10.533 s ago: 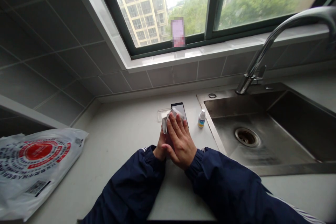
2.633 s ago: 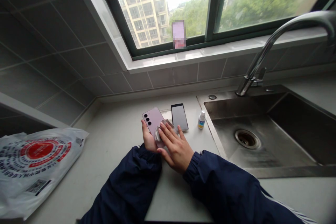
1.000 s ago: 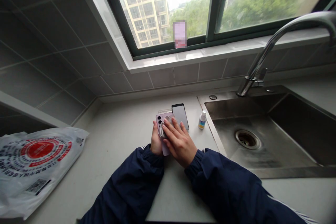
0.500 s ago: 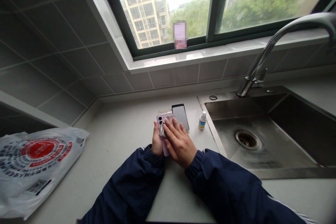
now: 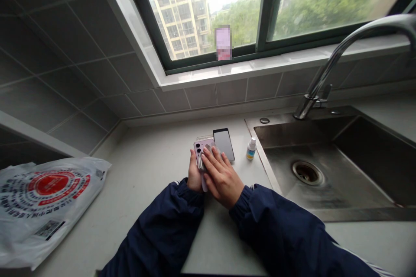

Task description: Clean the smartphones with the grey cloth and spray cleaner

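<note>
Pink phone (image 5: 203, 143) and left hand (image 5: 194, 175) sit farther right than 2.6 seconds earlier, closer to the dark-framed phone (image 5: 223, 143). Left hand grips the pink phone along its left edge, above the countertop (image 5: 146, 173), camera side up. Right hand (image 5: 224, 177) lies flat with fingers extended, pressing a gray cloth (image 5: 200, 162) against the phone's back. White bottle (image 5: 251, 149) stands upright between the dark-framed phone and the sink (image 5: 264, 162).
</note>
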The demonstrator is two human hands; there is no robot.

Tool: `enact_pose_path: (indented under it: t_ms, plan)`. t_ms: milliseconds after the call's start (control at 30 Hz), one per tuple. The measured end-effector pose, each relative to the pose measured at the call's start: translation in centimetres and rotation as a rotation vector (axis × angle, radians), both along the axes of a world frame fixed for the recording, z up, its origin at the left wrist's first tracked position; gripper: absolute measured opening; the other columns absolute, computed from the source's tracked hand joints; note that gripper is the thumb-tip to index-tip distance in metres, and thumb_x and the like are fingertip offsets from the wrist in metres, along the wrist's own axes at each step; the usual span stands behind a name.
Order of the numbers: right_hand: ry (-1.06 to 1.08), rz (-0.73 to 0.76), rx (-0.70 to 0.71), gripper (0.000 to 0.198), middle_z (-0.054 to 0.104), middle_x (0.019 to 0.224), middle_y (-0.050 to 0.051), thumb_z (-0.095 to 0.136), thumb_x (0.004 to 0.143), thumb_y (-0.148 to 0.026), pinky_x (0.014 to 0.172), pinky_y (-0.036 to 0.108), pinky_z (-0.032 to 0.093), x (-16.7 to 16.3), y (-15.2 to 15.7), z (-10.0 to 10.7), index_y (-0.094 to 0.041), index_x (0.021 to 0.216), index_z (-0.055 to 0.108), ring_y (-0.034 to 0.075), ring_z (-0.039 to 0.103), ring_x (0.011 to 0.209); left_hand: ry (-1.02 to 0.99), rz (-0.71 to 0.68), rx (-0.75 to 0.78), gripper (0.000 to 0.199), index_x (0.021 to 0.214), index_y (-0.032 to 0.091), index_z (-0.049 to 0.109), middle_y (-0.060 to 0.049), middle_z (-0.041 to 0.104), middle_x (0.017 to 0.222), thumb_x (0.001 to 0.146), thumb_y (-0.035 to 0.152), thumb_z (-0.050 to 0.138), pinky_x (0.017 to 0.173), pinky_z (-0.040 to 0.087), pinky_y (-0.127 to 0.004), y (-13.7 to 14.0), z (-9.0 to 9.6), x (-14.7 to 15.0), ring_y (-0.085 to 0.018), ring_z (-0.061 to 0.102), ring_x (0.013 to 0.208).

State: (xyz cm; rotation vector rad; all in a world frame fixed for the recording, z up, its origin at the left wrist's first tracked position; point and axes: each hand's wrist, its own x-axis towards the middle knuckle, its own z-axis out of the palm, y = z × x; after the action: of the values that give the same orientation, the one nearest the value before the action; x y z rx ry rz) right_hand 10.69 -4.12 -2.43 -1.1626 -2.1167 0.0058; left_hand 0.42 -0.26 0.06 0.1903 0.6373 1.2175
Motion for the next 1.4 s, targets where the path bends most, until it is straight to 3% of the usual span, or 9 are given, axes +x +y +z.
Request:
enact_pose_path:
  t_ms: [167,300,433,567,767,1000,1267,1400]
  plan:
    - [0.012,-0.009,0.003,0.061,0.028,0.161,0.011,0.041,0.095,-0.017,0.12,0.053,0.028,0.0,0.0,-0.1,-0.01,0.154,0.033,0.029,0.016,0.152,-0.01,-0.039,0.01,0.054,0.122,0.012,0.067,-0.013,0.073,0.114,0.101,0.051,0.036,0.118,0.034,-0.037,-0.4,-0.7,0.4,-0.023,0.058,0.127]
    - [-0.029,0.047,-0.02,0.058,0.029,0.161,0.01,0.041,0.095,-0.017,0.12,0.052,0.027,-0.3,-0.4,0.1,-0.01,0.152,0.037,0.029,0.018,0.152,0.014,0.046,0.014,0.057,0.108,0.01,0.071,-0.015,0.075,0.102,0.095,0.059,0.045,0.109,0.045,-0.039,0.4,-0.4,-0.7,-0.027,0.067,0.113]
    - [-0.073,0.089,-0.042,0.055,0.027,0.162,0.009,0.041,0.096,-0.018,0.121,0.053,0.026,-0.5,-0.6,0.2,-0.011,0.151,0.04,0.028,0.02,0.152,0.03,0.116,-0.035,0.065,0.101,0.008,0.071,-0.016,0.075,0.092,0.095,0.065,0.038,0.101,0.051,-0.041,1.3,0.6,-1.6,-0.029,0.07,0.106]
    - [-0.063,0.037,-0.047,0.057,0.026,0.162,0.01,0.04,0.096,-0.018,0.121,0.054,0.025,-0.4,-0.4,0.0,-0.01,0.152,0.037,0.028,0.02,0.152,0.032,0.099,-0.03,0.062,0.101,0.01,0.071,-0.016,0.075,0.098,0.098,0.06,0.033,0.107,0.047,-0.042,1.1,0.7,-1.1,-0.028,0.067,0.113]
    - [-0.01,-0.039,-0.019,0.061,0.028,0.161,0.011,0.041,0.094,-0.017,0.119,0.055,0.027,0.1,0.2,-0.1,-0.011,0.155,0.033,0.03,0.018,0.152,0.001,-0.019,-0.005,0.057,0.122,0.01,0.066,-0.015,0.073,0.113,0.101,0.052,0.033,0.118,0.034,-0.038,-0.2,-0.3,0.4,-0.024,0.06,0.125]
    - [-0.045,0.025,-0.038,0.062,0.027,0.162,0.01,0.042,0.094,-0.018,0.12,0.054,0.026,-0.4,-0.5,-0.3,-0.011,0.154,0.033,0.029,0.018,0.152,0.027,0.066,0.001,0.059,0.103,0.011,0.072,-0.014,0.075,0.102,0.097,0.06,0.039,0.109,0.046,-0.042,0.9,-0.1,-0.8,-0.027,0.066,0.116]
    - [-0.017,-0.039,-0.063,0.06,0.025,0.162,0.011,0.039,0.094,-0.017,0.118,0.056,0.028,0.0,0.1,0.0,-0.008,0.153,0.034,0.031,0.019,0.152,0.008,-0.001,0.004,0.058,0.114,0.01,0.068,-0.014,0.074,0.109,0.101,0.054,0.033,0.117,0.037,-0.037,0.1,-0.1,0.2,-0.024,0.061,0.124]
    - [-0.027,-0.009,-0.066,0.06,0.025,0.162,0.012,0.039,0.094,-0.016,0.119,0.056,0.028,-0.4,-0.3,-0.2,-0.008,0.153,0.034,0.031,0.019,0.152,0.026,0.047,0.005,0.059,0.103,0.01,0.07,-0.015,0.075,0.106,0.099,0.057,0.034,0.114,0.04,-0.038,0.6,0.1,-0.3,-0.026,0.063,0.121]
